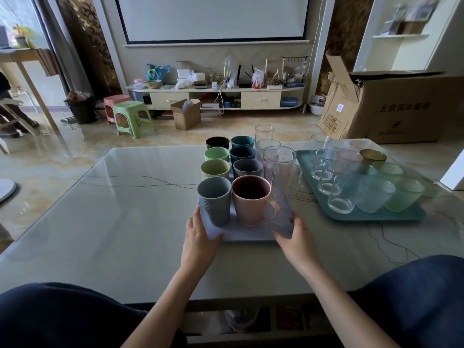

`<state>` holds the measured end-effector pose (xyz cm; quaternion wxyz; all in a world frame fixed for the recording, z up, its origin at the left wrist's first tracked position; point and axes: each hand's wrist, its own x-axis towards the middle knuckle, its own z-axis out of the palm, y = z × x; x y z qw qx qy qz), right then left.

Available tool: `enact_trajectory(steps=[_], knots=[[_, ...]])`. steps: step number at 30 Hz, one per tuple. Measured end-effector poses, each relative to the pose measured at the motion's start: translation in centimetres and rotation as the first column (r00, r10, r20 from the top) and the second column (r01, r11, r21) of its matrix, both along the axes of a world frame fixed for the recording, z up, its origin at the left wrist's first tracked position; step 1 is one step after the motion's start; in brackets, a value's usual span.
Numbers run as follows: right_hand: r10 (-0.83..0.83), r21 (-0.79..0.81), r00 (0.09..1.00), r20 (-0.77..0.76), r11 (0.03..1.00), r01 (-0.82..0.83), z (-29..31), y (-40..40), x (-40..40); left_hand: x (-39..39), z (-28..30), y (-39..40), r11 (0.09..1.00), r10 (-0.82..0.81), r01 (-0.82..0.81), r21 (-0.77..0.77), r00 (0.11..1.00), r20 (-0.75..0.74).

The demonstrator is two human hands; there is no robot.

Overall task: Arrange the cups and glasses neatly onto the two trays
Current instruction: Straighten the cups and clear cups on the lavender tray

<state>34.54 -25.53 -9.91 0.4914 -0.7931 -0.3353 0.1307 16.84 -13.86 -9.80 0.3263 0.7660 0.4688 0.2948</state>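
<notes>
Head view. The person sits at the table (125,222), both forearms stretched forward. The left hand (199,237) grips the near left corner of the lavender tray (251,234), thumb laid on top, fingers (216,238) clamped on the tray's edge. The right hand (295,241) holds the near right corner likewise, its fingers closed on the rim. The tray lies flat on the table.

Count on the lavender tray: eight opaque cups in two columns of four. Left column, near to far: grey cup (214,200), olive cup (215,169), light green cup (216,154), black cup (217,142). Right column: pink mug (251,199) with handle turned right, then three dark blue-grey to teal cups (243,153). A third column of four tall clear glasses (280,159) stands along the right side.

The teal tray (376,216) lies just beside, to the right, apart from both hands. It carries short tumblers (342,194), clear, frosted, green and pink, plus one amber glass (372,156); the exact number cannot be told.
</notes>
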Motion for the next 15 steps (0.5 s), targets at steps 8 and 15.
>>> enact_trajectory(steps=[8,15], knots=[[0.166,-0.388,0.927,0.336,0.921,-0.024,0.4,-1.9,0.8,-2.4,-1.7,1.0,0.997,-0.064,0.076,0.017,0.922,-0.383],[0.356,-0.521,0.761,0.543,0.853,-0.028,1.3,-3.2,1.7,-2.5,-1.8,1.2,0.994,-0.066,0.095,0.050,0.910,-0.410]])
